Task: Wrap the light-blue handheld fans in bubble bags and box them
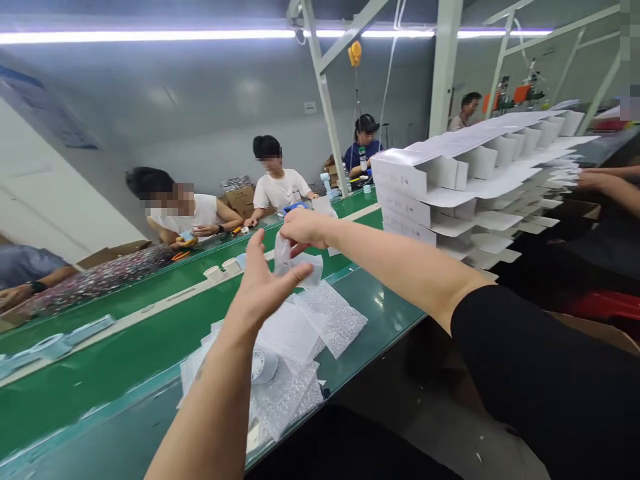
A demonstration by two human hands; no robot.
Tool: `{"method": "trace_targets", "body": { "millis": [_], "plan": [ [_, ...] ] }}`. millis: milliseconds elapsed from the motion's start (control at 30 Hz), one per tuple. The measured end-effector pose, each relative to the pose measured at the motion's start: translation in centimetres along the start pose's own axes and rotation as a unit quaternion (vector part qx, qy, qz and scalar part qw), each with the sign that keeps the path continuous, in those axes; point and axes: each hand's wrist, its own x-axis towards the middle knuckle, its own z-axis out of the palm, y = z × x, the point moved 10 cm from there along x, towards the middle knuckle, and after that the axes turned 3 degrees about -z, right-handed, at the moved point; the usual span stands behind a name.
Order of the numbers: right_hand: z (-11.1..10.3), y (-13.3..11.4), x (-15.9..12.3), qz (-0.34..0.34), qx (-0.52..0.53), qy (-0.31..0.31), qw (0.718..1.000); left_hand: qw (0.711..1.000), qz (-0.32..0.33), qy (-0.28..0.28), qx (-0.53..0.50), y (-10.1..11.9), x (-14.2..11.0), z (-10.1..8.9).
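My right hand (pixel 307 229) is closed on a translucent white plastic bag (pixel 283 255), which hangs below its fingers over the near side of the green belt. Whether anything lies inside the bag, I cannot tell. Just left of it my left hand (pixel 260 283) is open, thumb and fingers spread around the near side of the bag. Below both hands, bubble wrap bags (pixel 343 323) lie in a loose pile on the bench. A light blue round part with a white spoked face (pixel 260 365) sits among them, partly hidden by my left forearm.
Beyond the bench runs a green conveyor belt (pixel 125 353) with a pale divider carrying light blue parts (pixel 53 347) and small cups (pixel 214 273). Stacked open white boxes (pixel 405 190) stand at the right. Several people work across the belt; another person's arm (pixel 607 183) reaches in at right.
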Motion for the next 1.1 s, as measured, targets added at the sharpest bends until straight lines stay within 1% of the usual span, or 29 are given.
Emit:
{"method": "trace_targets", "body": {
  "millis": [33,67,100,133,167,200,233,267,300,333,367,400,433,467,500,533,567,633,700,733,767,833,900,1000,1100],
  "plan": [
    [0.1,0.0,-1.2,-0.013,0.025,-0.007,1.0,0.998,0.008,-0.041,0.044,0.2,-0.7,1.3],
    [-0.2,0.1,-2.8,-0.032,0.04,-0.008,0.999,0.995,0.0,-0.076,0.072,0.0,-1.3,2.5],
    [-1.2,0.3,-5.0,-0.058,0.04,0.007,0.997,0.992,-0.019,-0.096,0.079,-0.5,-1.9,3.3],
    [-2.7,0.9,-7.7,-0.081,0.025,0.045,0.995,0.992,-0.04,-0.102,0.065,-1.1,-2.2,3.6],
    [-4.9,1.9,-11.0,-0.106,-0.011,0.11,0.988,0.993,-0.061,-0.098,0.029,-1.6,-2.5,3.6],
    [-7.9,3.6,-15.1,-0.115,-0.067,0.223,0.966,0.992,-0.082,-0.088,-0.022,-2.1,-2.6,3.4],
    [-10.8,6.0,-19.8,-0.086,-0.131,0.348,0.924,0.989,-0.103,-0.072,-0.079,-2.7,-2.6,3.0],
    [-12.9,9.1,-24.4,-0.029,-0.195,0.443,0.874,0.982,-0.124,-0.055,-0.131,-3.2,-2.6,2.7],
    [-14.1,12.3,-27.9,0.035,-0.256,0.486,0.835,0.973,-0.146,-0.041,-0.174,-3.7,-2.7,2.5],
    [-14.6,15.4,-30.4,0.088,-0.312,0.493,0.807,0.963,-0.167,-0.033,-0.207,-4.2,-2.7,2.5],
    [-14.9,18.4,-32.0,0.133,-0.355,0.487,0.787,0.955,-0.184,-0.027,-0.233,-4.4,-2.8,2.7],
    [-15.1,21.0,-33.0,0.167,-0.371,0.481,0.777,0.947,-0.194,-0.024,-0.254,-4.4,-3.0,3.1],
    [-15.1,23.2,-33.2,0.184,-0.376,0.463,0.781,0.941,-0.2,-0.024,-0.272,-4.2,-3.2,3.7],
    [-15.0,24.9,-33.0,0.194,-0.378,0.446,0.788,0.936,-0.203,-0.025,-0.288,-3.9,-3.5,4.3],
    [-14.8,25.9,-32.6,0.196,-0.379,0.43,0.795,0.931,-0.206,-0.026,-0.301,-3.5,-3.8,4.8],
    [-14.6,26.3,-32.1,0.194,-0.386,0.416,0.8,0.927,-0.208,-0.027,-0.31,-3.2,-4.2,5.3],
    [-14.5,26.2,-31.7,0.19,-0.4,0.406,0.799,0.924,-0.211,-0.03,-0.317,-3.0,-4.5,5.7],
    [-14.1,24.8,-30.9,0.182,-0.443,0.396,0.783,0.921,-0.215,-0.031,-0.323,-2.7,-5.0,5.7],
    [-13.8,22.8,-30.0,0.175,-0.482,0.393,0.763,0.921,-0.216,-0.02,-0.325,-2.7,-5.0,5.0],
    [-13.6,21.9,-29.4,0.178,-0.493,0.386,0.759,0.92,-0.216,-0.008,-0.327,-2.8,-5.0,4.5],
    [-13.4,21.3,-28.5,0.183,-0.497,0.371,0.762,0.919,-0.218,0.005,-0.329,-2.9,-5.0,3.9],
    [-12.8,20.8,-26.7,0.198,-0.489,0.329,0.783,0.915,-0.226,0.028,-0.333,-3.1,-5.0,3.0],
    [-12.3,20.4,-25.3,0.205,-0.477,0.294,0.802,0.914,-0.229,0.037,-0.334,-3.0,-5.2,2.3],
    [-11.7,19.0,-24.7,0.193,-0.48,0.277,0.81,0.917,-0.229,0.056,-0.322,-2.7,-5.5,0.5],
    [-10.9,16.2,-24.5,0.149,-0.495,0.254,0.817,0.923,-0.22,0.08,-0.304,-2.8,-5.1,-2.0]
  ]
}}
